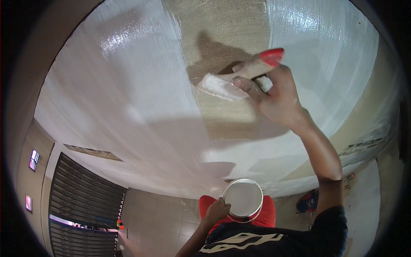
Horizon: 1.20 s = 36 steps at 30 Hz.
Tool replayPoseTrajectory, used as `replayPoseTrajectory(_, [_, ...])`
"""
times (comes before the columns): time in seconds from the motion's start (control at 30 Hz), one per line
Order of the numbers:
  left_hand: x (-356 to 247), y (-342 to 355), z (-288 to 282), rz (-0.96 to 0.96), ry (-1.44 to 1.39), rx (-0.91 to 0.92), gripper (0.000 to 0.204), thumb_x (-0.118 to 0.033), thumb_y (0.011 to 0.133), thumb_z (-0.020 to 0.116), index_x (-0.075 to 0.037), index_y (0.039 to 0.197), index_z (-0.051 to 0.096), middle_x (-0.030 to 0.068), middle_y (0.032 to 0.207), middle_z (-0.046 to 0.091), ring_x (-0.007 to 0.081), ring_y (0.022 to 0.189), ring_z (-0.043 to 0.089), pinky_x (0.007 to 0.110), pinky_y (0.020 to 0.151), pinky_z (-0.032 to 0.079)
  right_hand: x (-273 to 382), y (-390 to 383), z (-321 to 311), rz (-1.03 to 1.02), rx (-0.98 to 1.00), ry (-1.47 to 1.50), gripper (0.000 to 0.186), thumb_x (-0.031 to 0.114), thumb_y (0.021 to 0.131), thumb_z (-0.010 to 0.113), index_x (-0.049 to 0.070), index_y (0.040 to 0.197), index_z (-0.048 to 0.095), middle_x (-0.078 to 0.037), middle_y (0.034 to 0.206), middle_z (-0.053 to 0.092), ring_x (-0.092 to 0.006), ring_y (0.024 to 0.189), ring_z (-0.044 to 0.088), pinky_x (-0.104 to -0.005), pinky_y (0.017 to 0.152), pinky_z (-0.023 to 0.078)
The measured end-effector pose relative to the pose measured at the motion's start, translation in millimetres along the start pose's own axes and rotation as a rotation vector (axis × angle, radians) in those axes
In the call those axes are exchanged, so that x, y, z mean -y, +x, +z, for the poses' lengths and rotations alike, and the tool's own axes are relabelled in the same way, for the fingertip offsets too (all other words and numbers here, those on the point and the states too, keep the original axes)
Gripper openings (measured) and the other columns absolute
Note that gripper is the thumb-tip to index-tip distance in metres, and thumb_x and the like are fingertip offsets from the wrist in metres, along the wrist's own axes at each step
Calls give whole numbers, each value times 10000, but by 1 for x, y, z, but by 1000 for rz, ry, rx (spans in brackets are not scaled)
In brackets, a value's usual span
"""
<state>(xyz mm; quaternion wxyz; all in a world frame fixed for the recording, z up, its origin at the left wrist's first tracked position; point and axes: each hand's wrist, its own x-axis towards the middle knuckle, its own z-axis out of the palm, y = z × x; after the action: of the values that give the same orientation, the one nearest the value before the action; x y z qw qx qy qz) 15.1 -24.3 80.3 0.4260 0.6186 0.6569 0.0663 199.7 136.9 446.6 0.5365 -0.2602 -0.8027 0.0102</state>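
My right hand [280, 98] is raised to the wall and closed round a wide paintbrush [257, 67]. Its pale handle ends in a red tip, and its white-coated bristles point left. They are over a beige strip [227, 21] between two areas of wet white paint [141, 81]; whether they touch the wall I cannot tell. Lower down, my left hand [218, 210] grips the left rim of a white bucket [261, 193] in front of my red-clad legs. Whitish paint [243, 199] shows inside, and a thin wire handle hangs at the bucket's near side.
A dark slatted metal gate [81, 184] stands at the lower left, beside a tiled floor [158, 218]. Small windows [34, 159] are at the far left. To the right, a dark blue and red item [307, 201] lies near the wall's base.
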Motion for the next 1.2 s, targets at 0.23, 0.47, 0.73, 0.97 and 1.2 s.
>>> replayPoseTrajectory(0.23, [6, 0, 4, 21, -7, -53, 497, -308, 854, 536, 138, 1075, 523, 370, 936, 623, 509, 940, 621, 558, 882, 475, 9, 53, -11, -90, 109, -243, 213, 112, 818, 766, 12, 986, 681, -110, 892, 705, -187, 730, 664, -304, 670, 524])
replayPoseTrajectory(0.47, [7, 4, 6, 51, 6, -56, 474, -305, 854, 537, 132, 1037, 528, 358, 923, 632, 492, 916, 633, 551, 856, 486, 60, 83, -38, -152, 214, -358, 360, 92, 807, 647, 26, 1155, 580, -145, 1071, 618, -237, 890, 663, -353, 658, 569])
replayPoseTrajectory(0.73, [8, 3, 6, 54, 25, -80, 469, -312, 860, 552, 125, 1027, 535, 348, 911, 639, 478, 900, 644, 530, 829, 508, 3, -10, 50, -886, -61, -754, 208, 203, 665, 678, 149, 846, 591, -60, 939, 574, -271, 880, 600, -330, 682, 586])
replayPoseTrajectory(0.97, [0, -3, 2, 41, 4, -44, 492, -300, 852, 524, 145, 1062, 518, 369, 936, 627, 505, 921, 629, 555, 873, 480, -29, -146, 106, -593, 245, -332, 233, 165, 708, 726, 93, 886, 594, -43, 935, 561, -220, 806, 601, -307, 681, 573])
replayPoseTrajectory(1.2, [5, 0, 4, 64, 6, -49, 511, -312, 850, 521, 150, 1067, 512, 369, 925, 627, 508, 906, 630, 553, 857, 486, -7, -61, 64, -593, 97, -318, 340, 140, 548, 727, 34, 841, 590, -45, 898, 547, -225, 779, 592, -343, 647, 553])
